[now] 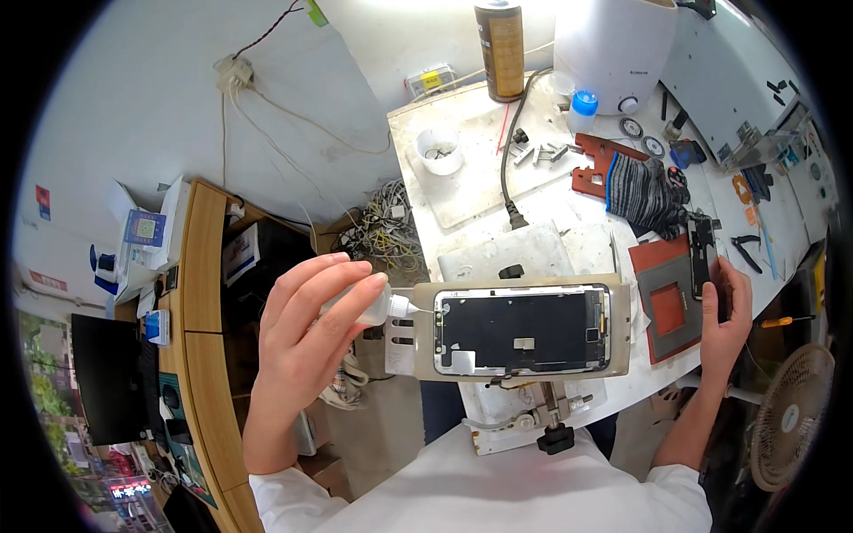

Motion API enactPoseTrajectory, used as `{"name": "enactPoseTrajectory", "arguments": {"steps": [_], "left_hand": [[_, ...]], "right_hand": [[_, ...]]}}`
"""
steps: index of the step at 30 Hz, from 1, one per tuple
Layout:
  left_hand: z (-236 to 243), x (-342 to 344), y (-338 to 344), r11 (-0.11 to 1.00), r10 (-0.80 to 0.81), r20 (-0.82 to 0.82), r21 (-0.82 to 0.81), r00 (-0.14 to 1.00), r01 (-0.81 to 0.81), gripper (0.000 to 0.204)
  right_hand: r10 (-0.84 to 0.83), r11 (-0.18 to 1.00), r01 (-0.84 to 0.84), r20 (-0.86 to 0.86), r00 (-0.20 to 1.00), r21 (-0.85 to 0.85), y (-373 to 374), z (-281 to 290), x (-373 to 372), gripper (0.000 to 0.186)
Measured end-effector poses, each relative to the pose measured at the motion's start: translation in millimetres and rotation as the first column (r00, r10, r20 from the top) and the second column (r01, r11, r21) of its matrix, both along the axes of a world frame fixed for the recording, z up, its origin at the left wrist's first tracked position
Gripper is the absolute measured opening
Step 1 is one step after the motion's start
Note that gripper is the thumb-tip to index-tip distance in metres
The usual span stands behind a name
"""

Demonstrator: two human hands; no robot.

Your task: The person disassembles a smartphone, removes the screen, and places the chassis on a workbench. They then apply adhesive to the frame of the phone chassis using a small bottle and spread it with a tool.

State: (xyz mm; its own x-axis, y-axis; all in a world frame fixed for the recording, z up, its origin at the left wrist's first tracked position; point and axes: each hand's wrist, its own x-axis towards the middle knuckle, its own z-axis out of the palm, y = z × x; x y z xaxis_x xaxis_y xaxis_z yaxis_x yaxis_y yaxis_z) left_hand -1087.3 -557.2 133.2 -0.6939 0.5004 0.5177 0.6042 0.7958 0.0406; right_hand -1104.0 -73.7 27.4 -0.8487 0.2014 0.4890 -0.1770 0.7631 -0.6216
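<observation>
My left hand [315, 311] is closed around a small translucent squeeze bottle [379, 310] with a white cap and thin needle tip. The tip points at the left edge of an opened phone screen [484, 333], its black back facing up inside a white-edged frame. A beige clamping fixture [620, 346] holds that screen level above the bench. To the right, my right hand [730, 306] grips the lower edge of a dark phone housing [702, 258], thumb on its near side. Under the housing lies a grey and red mat [662, 306] with a square cutout.
A striped glove [644, 191] lies beyond the mat, near black pliers [746, 252]. Farther back stand a white cup [440, 151], a spray can [501, 53] and a white appliance [613, 53]. A black cable [504, 169] crosses the bench. A fan [791, 417] is at right.
</observation>
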Motion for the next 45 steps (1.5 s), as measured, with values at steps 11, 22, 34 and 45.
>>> {"name": "enactPoseTrajectory", "arguments": {"steps": [11, 22, 34, 45], "left_hand": [[5, -2, 5, 0.996, -0.005, -0.059, -0.087, 0.998, 0.000, 0.047], [4, -4, 2, 0.995, -0.030, -0.044, -0.099, 0.999, 0.026, 0.046], [6, -2, 1, 0.993, -0.048, -0.052, -0.112, 0.997, 0.042, 0.044], [5, 3, 2, 0.987, -0.059, -0.067, -0.153, 0.996, 0.049, 0.043]], "right_hand": [[-0.023, 0.999, 0.023, 0.018, 1.000, -0.039, 17, -9, 4, 0.034], [-0.043, 0.998, 0.044, 0.028, 0.999, -0.040, 20, -9, 5, 0.034], [-0.054, 0.998, 0.055, 0.021, 0.998, -0.017, 20, -7, 6, 0.033], [-0.046, 0.998, 0.047, 0.022, 0.999, -0.046, 21, -9, 7, 0.033]]}}
